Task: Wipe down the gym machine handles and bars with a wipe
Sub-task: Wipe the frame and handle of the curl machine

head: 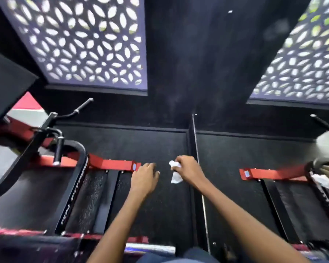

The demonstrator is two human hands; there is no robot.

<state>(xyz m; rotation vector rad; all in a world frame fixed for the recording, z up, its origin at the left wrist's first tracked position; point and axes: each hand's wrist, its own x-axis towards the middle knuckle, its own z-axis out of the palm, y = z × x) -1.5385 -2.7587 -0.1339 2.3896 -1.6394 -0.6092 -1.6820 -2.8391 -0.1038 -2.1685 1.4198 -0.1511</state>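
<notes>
My right hand (188, 168) grips a crumpled white wipe (175, 172), held in the air over the black floor. My left hand (144, 177) hangs beside it with loosely curled fingers and holds nothing; it sits just right of the end of a red frame bar (112, 164). The gym machine's black handles (58, 149) stand at the left, one short upright grip and one long angled grip (83, 105) above it. Neither hand touches the machine.
A curved black frame tube (80, 154) and a black footplate (87, 198) lie at left. A mirror seam (197, 149) runs down the middle; right of it a reflected red bar (273, 173) and hand show. Patterned window screens (80, 40) are above.
</notes>
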